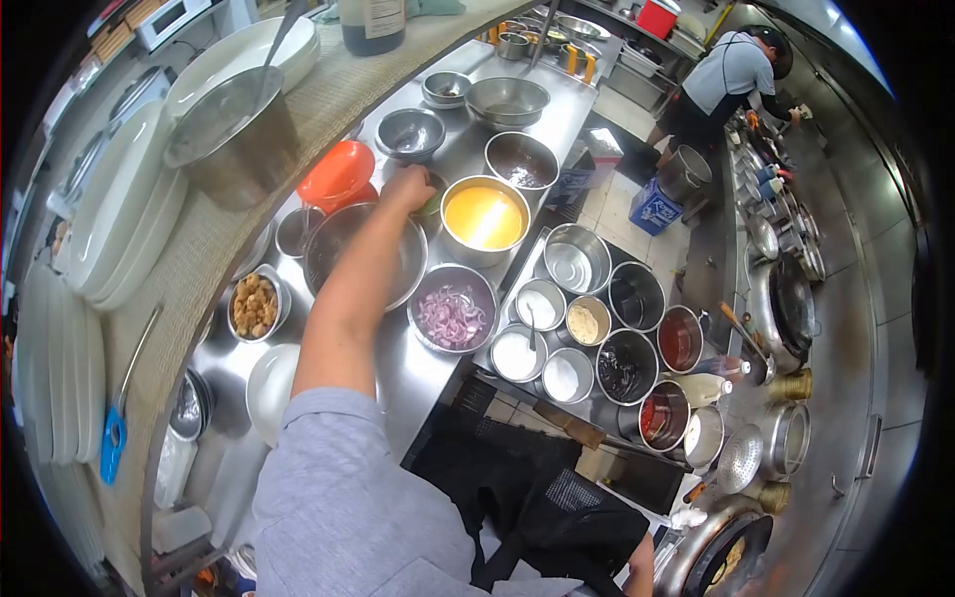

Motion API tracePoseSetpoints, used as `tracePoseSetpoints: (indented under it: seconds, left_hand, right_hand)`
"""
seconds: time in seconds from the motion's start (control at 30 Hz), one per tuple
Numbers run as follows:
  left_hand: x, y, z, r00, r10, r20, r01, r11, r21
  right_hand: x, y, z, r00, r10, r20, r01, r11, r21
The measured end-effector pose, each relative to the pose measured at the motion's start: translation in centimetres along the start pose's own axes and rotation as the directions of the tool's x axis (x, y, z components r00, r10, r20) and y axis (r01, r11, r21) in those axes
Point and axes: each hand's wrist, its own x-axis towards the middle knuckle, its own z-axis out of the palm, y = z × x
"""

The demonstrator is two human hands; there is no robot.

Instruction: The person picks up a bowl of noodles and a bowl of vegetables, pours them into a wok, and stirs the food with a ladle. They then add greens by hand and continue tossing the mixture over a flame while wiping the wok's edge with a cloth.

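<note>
My left hand (408, 189) reaches forward over the steel counter, back of the hand up, its fingers mostly hidden. Just beyond its fingers is a bowl (439, 191) with something green in it, partly covered by the hand. Close by stand a steel pot of yellow liquid (484, 217), an orange-red plastic bowl (336, 171) and an empty-looking steel bowl (410, 131). Under my forearm lies a large steel mixing bowl (328, 254). Nearer me is a bowl of sliced red onion (453, 310). Low at the right, my right hand (642, 565) is only partly in view, beside my black apron.
A rack of sauce and seasoning pots (577, 257) stands to my right. Beyond it are woks (793, 308) on a stove. A shelf (189, 328) with stacked white plates (119, 214) runs along my left. Another person (724, 85) works at the far right.
</note>
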Motion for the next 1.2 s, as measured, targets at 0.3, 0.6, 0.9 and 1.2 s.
tracePoseSetpoints:
  seconds: [0.3, 0.6, 0.9, 1.2]
  left_hand:
    - [2.3, 2.1, 2.8, 0.980, -0.177, 0.091, 0.139, 0.937, 0.319]
    - [3.6, -1.8, 0.0, 1.000, 0.000, -0.030, 0.001, 1.000, 0.011]
    - [1.5, -1.1, -3.8, 0.970, -0.051, -0.238, -0.095, 0.821, -0.562]
    - [1.7, -2.3, -1.7, 0.914, 0.098, -0.394, -0.176, 0.970, -0.167]
  right_hand:
    - [-5.6, -1.9, 0.8, 0.962, 0.271, -0.035, -0.273, 0.958, -0.084]
    - [-5.9, -0.9, 1.8, 0.918, 0.398, -0.003, -0.397, 0.917, -0.043]
    - [1.1, 0.2, 1.7, 0.987, 0.150, 0.057, -0.150, 0.989, -0.010]
    - [0.6, 1.1, 2.4, 0.983, 0.148, 0.111, -0.148, 0.989, -0.011]
